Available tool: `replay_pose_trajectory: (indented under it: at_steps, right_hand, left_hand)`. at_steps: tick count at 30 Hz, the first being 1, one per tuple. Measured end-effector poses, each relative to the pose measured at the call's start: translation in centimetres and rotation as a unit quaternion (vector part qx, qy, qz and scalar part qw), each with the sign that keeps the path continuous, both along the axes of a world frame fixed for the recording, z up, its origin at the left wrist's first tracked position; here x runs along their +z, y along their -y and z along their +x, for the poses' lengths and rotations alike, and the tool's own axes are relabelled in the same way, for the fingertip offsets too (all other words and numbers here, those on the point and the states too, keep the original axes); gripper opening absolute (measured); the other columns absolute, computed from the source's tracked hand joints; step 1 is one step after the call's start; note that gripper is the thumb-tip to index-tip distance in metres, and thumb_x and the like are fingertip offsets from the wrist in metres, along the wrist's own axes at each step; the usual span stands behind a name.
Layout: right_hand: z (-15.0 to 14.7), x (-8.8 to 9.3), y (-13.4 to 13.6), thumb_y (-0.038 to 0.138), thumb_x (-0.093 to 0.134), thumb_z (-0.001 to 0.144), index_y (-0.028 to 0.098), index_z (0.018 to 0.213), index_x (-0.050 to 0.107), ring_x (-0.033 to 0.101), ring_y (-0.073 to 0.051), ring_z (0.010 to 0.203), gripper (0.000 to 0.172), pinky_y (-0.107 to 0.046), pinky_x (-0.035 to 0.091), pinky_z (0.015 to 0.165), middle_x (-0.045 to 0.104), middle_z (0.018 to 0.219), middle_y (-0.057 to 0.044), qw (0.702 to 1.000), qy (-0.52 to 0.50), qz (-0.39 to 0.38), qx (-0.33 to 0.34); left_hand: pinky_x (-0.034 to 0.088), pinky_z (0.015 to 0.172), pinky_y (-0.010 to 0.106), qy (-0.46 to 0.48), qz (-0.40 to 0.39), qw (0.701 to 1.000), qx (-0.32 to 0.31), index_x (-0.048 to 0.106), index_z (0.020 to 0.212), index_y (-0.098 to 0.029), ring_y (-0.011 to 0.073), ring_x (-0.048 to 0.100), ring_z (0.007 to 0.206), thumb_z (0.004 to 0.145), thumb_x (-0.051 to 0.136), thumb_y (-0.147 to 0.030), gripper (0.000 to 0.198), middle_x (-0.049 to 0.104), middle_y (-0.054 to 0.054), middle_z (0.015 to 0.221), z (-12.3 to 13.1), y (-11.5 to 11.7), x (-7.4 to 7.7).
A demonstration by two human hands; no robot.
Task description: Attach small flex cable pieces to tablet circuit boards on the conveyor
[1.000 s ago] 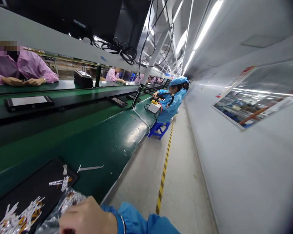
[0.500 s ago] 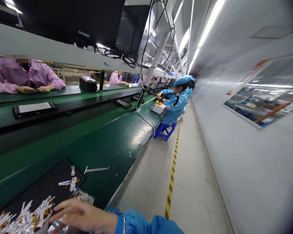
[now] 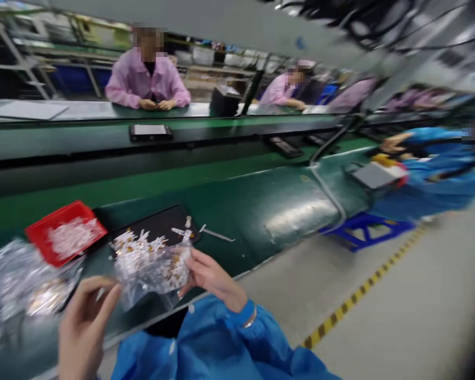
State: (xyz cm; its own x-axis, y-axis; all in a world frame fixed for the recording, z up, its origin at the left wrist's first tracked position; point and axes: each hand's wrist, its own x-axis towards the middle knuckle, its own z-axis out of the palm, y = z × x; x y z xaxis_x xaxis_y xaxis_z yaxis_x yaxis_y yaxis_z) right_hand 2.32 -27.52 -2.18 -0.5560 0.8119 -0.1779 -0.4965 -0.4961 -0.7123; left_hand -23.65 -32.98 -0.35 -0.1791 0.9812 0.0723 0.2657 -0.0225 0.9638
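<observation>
My right hand [image 3: 211, 277] grips the right side of a clear plastic bag [image 3: 152, 282], with its thumb and fingers closed on the film. Small white and amber strip-like parts show inside the bag. At the bag's left edge, the thumb and forefinger of my left hand [image 3: 87, 319] come together in a pinch; blur hides whether the film is between them. Behind the bag, a black tray [image 3: 158, 224] carries a loose heap of white and amber strips [image 3: 132, 250]. Right of the tray lies a pair of tweezers [image 3: 217, 234].
A red bin [image 3: 43, 229] of whitish pieces stands left of the tray, with more clear bags [image 3: 11, 279] before it. Black devices [image 3: 150, 133] lie along the line. Co-workers in pink [image 3: 148, 79] sit opposite; one in blue [image 3: 439, 169] sits to the right.
The view has swung left and down, so my left hand, the red bin and further bags now show. My right hand, earlier spread over the heap and bag, now grips the bag.
</observation>
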Motion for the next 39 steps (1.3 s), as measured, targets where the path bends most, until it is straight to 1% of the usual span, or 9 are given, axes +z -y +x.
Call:
replay_pose_trajectory:
  at_steps: [2, 6, 9, 14, 21, 26, 30, 36, 39]
  right_hand:
    - [0.3, 0.4, -0.2, 0.046, 0.075, 0.089, 0.021, 0.130, 0.060, 0.069, -0.017, 0.084, 0.051, -0.028, 0.062, 0.067, 0.070, 0.106, -0.007, 1.000, 0.015, 0.019, 0.010]
    - [0.3, 0.8, -0.1, 0.039, 0.068, 0.096, 0.028, 0.138, 0.059, 0.069, -0.018, 0.097, 0.044, -0.035, 0.065, 0.079, 0.068, 0.119, -0.006, 0.999, 0.019, 0.031, 0.038]
    - [0.3, 0.9, 0.2, 0.037, 0.067, 0.097, 0.032, 0.138, 0.059, 0.068, -0.021, 0.108, 0.042, -0.037, 0.065, 0.083, 0.066, 0.127, -0.004, 0.997, 0.012, 0.034, 0.063]
    - [0.6, 1.1, 0.3, 0.037, 0.066, 0.097, 0.030, 0.135, 0.063, 0.069, -0.018, 0.101, 0.039, -0.034, 0.064, 0.085, 0.068, 0.122, -0.004, 0.995, 0.028, 0.056, 0.074]
    - [0.8, 1.3, 0.5, 0.035, 0.070, 0.094, 0.032, 0.130, 0.068, 0.071, -0.016, 0.088, 0.036, -0.030, 0.064, 0.078, 0.073, 0.107, -0.003, 0.995, 0.039, 0.076, 0.050]
    - [1.2, 1.0, 0.9, 0.037, 0.076, 0.089, 0.031, 0.122, 0.074, 0.073, -0.020, 0.086, 0.033, -0.032, 0.064, 0.074, 0.076, 0.102, -0.005, 0.994, 0.069, 0.088, 0.016]
    - [1.8, 1.5, 1.1, 0.041, 0.072, 0.092, 0.029, 0.113, 0.078, 0.074, -0.024, 0.094, 0.024, -0.035, 0.063, 0.083, 0.076, 0.106, -0.007, 0.975, 0.137, 0.172, 0.002]
    - [1.6, 2.7, 1.1, 0.031, 0.060, 0.101, 0.031, 0.110, 0.078, 0.071, -0.022, 0.108, 0.020, -0.035, 0.057, 0.095, 0.075, 0.114, -0.006, 0.930, 0.171, 0.324, 0.012]
    - [1.1, 2.8, 1.1, 0.022, 0.057, 0.102, 0.031, 0.111, 0.078, 0.070, -0.021, 0.111, 0.024, -0.034, 0.057, 0.096, 0.075, 0.115, -0.004, 0.922, 0.152, 0.355, 0.003]
  left_hand:
    - [0.047, 0.089, 0.014, 0.036, 0.071, 0.996, 0.043, 0.073, 0.097, -0.029, 0.0134, 0.055, 0.109, 0.088, 0.073, -0.039, 0.013, 0.058, 0.000, 0.111, 0.7, 0.2, -0.1]
    - [0.045, 0.103, 0.018, 0.080, -0.021, 0.997, -0.013, 0.081, 0.095, -0.030, 0.0207, 0.049, 0.133, 0.090, 0.069, -0.046, 0.021, 0.056, 0.003, 0.137, 1.5, -0.7, -0.2]
    - [0.048, 0.103, 0.025, 0.149, -0.100, 0.981, -0.069, 0.082, 0.097, -0.028, 0.0272, 0.048, 0.135, 0.086, 0.073, -0.050, 0.027, 0.058, 0.007, 0.139, 1.5, -1.0, 0.0]
    - [0.055, 0.081, 0.026, 0.193, -0.202, 0.954, -0.110, 0.083, 0.089, -0.023, 0.0282, 0.062, 0.109, 0.071, 0.085, -0.046, 0.029, 0.064, 0.013, 0.123, 1.7, -1.3, 0.5]
    - [0.049, 0.059, 0.018, 0.143, -0.167, 0.953, -0.207, 0.082, 0.083, -0.018, 0.0183, 0.059, 0.085, 0.080, 0.075, -0.054, 0.037, 0.060, 0.014, 0.116, 1.2, -1.0, 1.4]
    - [0.061, 0.080, 0.034, 0.266, -0.250, 0.905, -0.217, 0.082, 0.095, -0.019, 0.0290, 0.066, 0.104, 0.083, 0.077, -0.046, 0.030, 0.055, 0.014, 0.142, 1.7, 0.2, 1.8]
    - [0.062, 0.084, 0.038, 0.349, -0.324, 0.850, -0.225, 0.081, 0.099, -0.013, 0.0363, 0.066, 0.113, 0.087, 0.072, -0.049, 0.038, 0.071, 0.017, 0.118, 2.3, 0.9, 1.2]
    - [0.062, 0.074, 0.029, 0.417, -0.378, 0.796, -0.224, 0.078, 0.110, -0.014, 0.0327, 0.071, 0.105, 0.074, 0.082, -0.056, 0.055, 0.072, 0.021, 0.113, 3.5, 1.6, 0.4]
    - [0.063, 0.078, 0.033, 0.461, -0.360, 0.783, -0.214, 0.078, 0.107, -0.018, 0.0283, 0.072, 0.102, 0.077, 0.081, -0.053, 0.047, 0.073, 0.017, 0.111, 3.9, 2.2, -0.2]
